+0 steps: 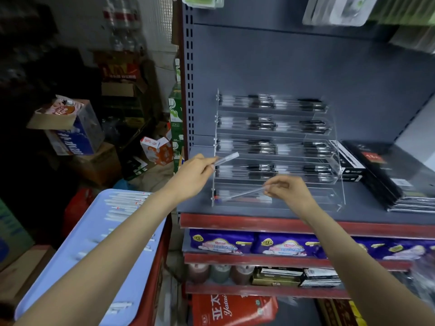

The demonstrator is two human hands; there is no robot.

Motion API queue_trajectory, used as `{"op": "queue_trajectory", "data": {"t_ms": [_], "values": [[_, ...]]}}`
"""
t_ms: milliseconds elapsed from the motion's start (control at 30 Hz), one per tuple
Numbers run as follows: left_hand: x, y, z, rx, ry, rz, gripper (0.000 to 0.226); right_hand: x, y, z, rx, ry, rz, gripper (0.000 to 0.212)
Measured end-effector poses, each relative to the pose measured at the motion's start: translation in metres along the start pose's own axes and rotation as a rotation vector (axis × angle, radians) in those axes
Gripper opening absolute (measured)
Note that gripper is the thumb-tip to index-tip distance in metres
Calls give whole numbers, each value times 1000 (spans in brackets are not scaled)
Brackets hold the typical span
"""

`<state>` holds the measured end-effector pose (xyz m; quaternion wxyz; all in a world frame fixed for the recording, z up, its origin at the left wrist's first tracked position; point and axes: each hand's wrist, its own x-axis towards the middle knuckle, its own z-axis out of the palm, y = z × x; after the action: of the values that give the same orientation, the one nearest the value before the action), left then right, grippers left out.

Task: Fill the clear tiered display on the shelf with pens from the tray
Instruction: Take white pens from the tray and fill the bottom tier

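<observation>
The clear tiered display (pixel 336 161) stands on the grey shelf (pixel 306 211). Its upper tiers hold rows of black-and-clear pens (pixel 261 124). The bottom tier holds a few pens at its left end. My left hand (pixel 196 172) grips a clear pen (pixel 227 158) by one end, beside the display's left wall. My right hand (pixel 286 188) pinches a second thin clear pen (pixel 244 193) that slants down into the bottom tier. The light blue tray (pixel 70 267) at lower left carries several white pens (pixel 127 203), partly hidden by my left forearm.
Black boxed goods (pixel 395 177) lie stacked on the shelf right of the display. Purple packets (pixel 221 242) fill the shelf below, with jars and boxes lower down. A red crate (pixel 160 267) carries the tray. Cardboard boxes (pixel 70 128) crowd the dim area to the left.
</observation>
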<state>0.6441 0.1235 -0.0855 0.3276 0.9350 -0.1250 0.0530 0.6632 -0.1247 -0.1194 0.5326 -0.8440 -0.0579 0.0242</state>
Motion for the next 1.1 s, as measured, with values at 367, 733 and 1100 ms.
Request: {"op": "queue_trajectory", "data": {"t_ms": [367, 733, 1100], "values": [[4, 7, 21, -146, 62, 35, 9, 10, -9, -6, -523, -189, -15, 7], [11, 31, 54, -41, -37, 30, 14, -1, -12, -24, -159, -158, -83, 14], [1, 26, 57, 158, -58, 2, 17, 2, 6, -20, -360, -134, -118, 11]]}}
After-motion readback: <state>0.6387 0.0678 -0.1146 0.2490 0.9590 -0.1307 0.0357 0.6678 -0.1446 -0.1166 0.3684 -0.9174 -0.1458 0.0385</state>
